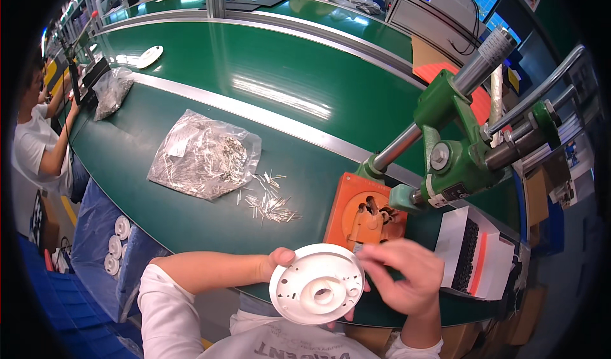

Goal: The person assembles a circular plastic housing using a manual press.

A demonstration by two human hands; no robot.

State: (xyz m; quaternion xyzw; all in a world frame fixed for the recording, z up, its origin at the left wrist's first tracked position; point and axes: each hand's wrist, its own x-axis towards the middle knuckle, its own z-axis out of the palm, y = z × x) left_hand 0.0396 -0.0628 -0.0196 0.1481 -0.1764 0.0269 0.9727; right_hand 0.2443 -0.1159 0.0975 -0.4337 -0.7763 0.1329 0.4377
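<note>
My left hand (280,261) grips a white round plastic disc (299,295), thumb on its upper left rim and fingertips underneath showing at the lower edge. The disc has a raised ring with a central hole and several small holes; it is tilted toward me. My right hand (407,276) is at the disc's upper right rim, thumb and forefinger pinched together; what they hold, if anything, is too small to make out. Just beyond is the orange base (337,216) of a green hand press (455,142). Thin metal pins (270,206) lie spilled beside an open clear bag (203,158) of pins.
A white box (449,247) with black parts and an orange strip stands right of the press. A blue-lined bin (95,251) at left holds several white discs. Another white disc (150,56) lies on the far green surface. A co-worker (44,136) sits at far left.
</note>
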